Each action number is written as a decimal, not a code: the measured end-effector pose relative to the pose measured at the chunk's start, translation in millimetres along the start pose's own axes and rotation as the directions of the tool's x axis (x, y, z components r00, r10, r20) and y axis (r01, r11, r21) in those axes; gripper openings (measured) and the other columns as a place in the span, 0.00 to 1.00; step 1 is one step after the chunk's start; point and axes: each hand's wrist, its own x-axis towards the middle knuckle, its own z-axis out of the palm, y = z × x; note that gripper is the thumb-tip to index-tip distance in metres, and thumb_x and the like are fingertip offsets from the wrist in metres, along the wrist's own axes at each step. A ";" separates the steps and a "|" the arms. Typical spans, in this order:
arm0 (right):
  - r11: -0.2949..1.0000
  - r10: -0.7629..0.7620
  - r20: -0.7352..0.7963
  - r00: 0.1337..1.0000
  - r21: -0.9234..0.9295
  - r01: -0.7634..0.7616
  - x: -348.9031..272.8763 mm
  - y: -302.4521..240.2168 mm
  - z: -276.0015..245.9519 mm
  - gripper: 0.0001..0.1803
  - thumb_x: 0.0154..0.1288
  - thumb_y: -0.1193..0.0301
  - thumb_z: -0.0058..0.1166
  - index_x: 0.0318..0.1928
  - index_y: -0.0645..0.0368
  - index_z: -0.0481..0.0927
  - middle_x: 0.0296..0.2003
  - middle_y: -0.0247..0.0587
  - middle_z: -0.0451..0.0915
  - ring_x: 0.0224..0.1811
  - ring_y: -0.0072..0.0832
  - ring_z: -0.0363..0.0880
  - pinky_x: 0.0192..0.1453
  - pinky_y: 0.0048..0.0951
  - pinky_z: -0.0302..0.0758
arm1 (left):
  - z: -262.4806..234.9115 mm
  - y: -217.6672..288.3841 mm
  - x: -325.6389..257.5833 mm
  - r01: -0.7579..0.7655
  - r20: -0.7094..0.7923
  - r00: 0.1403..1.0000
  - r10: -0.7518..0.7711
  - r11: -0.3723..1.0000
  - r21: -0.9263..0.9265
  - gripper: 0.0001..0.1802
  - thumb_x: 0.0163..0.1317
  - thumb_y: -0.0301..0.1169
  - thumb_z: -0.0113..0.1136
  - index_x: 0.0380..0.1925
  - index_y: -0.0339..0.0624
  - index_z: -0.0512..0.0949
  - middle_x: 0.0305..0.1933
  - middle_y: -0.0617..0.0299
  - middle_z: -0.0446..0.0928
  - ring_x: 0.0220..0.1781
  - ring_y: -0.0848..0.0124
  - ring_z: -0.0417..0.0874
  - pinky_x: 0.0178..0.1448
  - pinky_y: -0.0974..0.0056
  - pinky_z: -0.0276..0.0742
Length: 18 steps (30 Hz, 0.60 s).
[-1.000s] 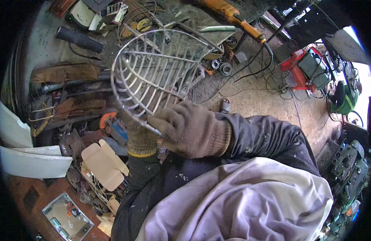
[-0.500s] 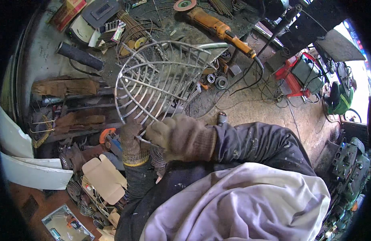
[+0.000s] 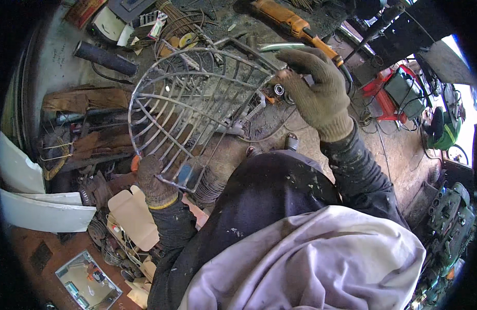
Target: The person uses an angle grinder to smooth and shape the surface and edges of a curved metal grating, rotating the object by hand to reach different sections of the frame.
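Steel rods already form a curved basket frame (image 3: 192, 108), held up over the cluttered bench (image 3: 68, 67), with the gloved left hand (image 3: 155, 182) clenched on its lower corner and the gloved right hand (image 3: 313, 88) gripping its far rim; any unfinished joints cannot be made out.

left hand (image 3: 155, 181): olive knit glove | right hand (image 3: 317, 88): same | sleeves: dark, paint-flecked
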 end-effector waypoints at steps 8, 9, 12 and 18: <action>0.921 0.368 0.314 0.875 0.004 -0.389 8.7 -6.7 4.4 0.22 0.65 0.53 0.66 0.48 0.58 0.88 0.35 0.42 0.89 0.36 0.34 0.87 0.45 0.33 0.80 | -23.1 -0.4 -7.5 -0.032 -0.027 0.999 0.034 0.996 0.086 0.33 0.58 0.31 0.62 0.65 0.32 0.70 0.63 0.36 0.75 0.60 0.43 0.82 0.64 0.38 0.82; 0.902 0.412 0.345 0.843 -0.025 -0.431 9.8 -6.0 4.4 0.22 0.65 0.52 0.65 0.48 0.58 0.88 0.35 0.41 0.89 0.37 0.33 0.87 0.45 0.34 0.80 | -40.1 -4.6 -9.0 -0.051 0.004 0.999 0.051 0.996 0.075 0.32 0.61 0.31 0.59 0.65 0.32 0.69 0.63 0.36 0.75 0.61 0.43 0.82 0.65 0.38 0.81; 0.871 0.451 0.369 0.813 0.020 -0.492 5.4 8.0 7.5 0.22 0.66 0.53 0.64 0.49 0.57 0.87 0.37 0.41 0.88 0.38 0.32 0.87 0.47 0.34 0.80 | -5.0 -4.4 -7.1 -0.032 0.037 0.999 0.031 0.999 0.019 0.29 0.66 0.32 0.55 0.67 0.33 0.68 0.62 0.38 0.76 0.60 0.43 0.82 0.65 0.42 0.82; 0.826 0.425 0.368 0.827 0.216 -0.520 2.7 17.2 5.1 0.20 0.69 0.60 0.63 0.55 0.59 0.84 0.42 0.42 0.88 0.42 0.27 0.85 0.50 0.30 0.80 | 4.4 3.9 6.9 0.087 -0.050 0.995 -0.090 0.995 -0.045 0.38 0.63 0.36 0.61 0.72 0.33 0.63 0.65 0.37 0.74 0.59 0.42 0.83 0.57 0.41 0.88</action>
